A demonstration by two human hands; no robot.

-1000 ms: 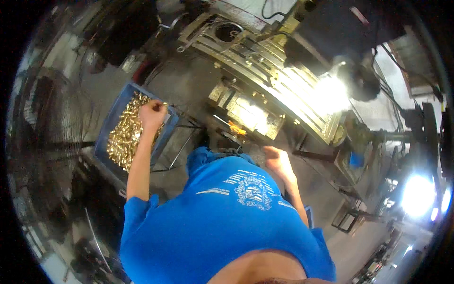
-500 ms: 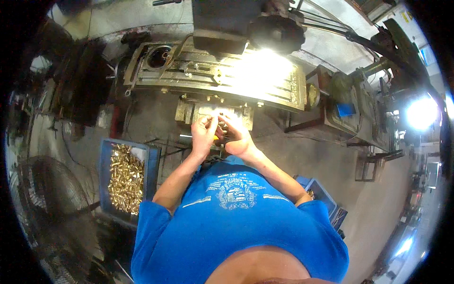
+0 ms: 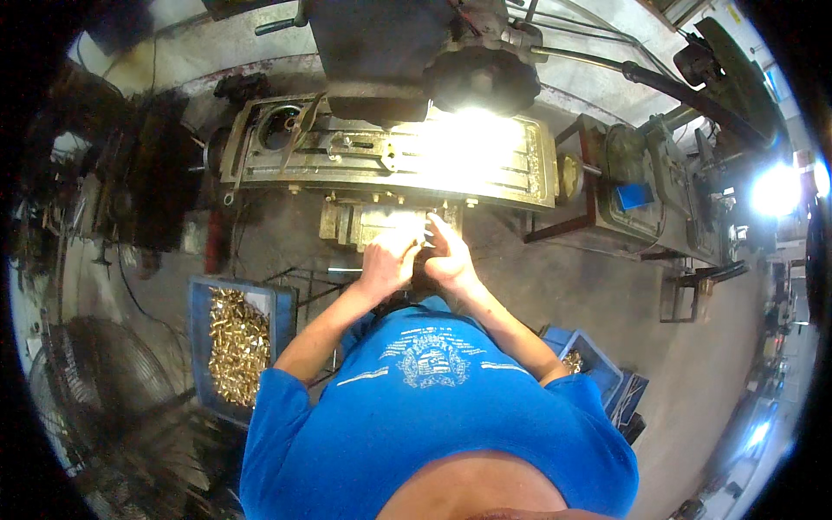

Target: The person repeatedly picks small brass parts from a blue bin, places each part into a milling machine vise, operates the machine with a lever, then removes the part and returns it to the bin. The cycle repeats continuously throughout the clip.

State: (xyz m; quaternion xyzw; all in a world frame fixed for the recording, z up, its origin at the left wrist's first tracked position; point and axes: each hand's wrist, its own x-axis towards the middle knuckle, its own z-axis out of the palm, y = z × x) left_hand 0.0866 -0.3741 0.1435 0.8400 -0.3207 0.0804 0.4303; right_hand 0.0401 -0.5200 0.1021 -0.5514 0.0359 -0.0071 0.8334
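Note:
My left hand and my right hand are close together, fingertips touching, at the front of a small metal fixture under the machine table. Bright lamp glare falls on the fingers, so what they pinch is hidden. A blue crate heaped with small brass parts stands low at my left, beside my left elbow. My blue shirt fills the lower middle of the view.
A large milling machine head hangs over the table. A second blue crate with a few brass parts sits at my right. A floor fan stands at the far left, and another machine at the right.
My left hand left the crate of brass parts and came across to meet my right hand at the fixture. My head turned to face the machine squarely.

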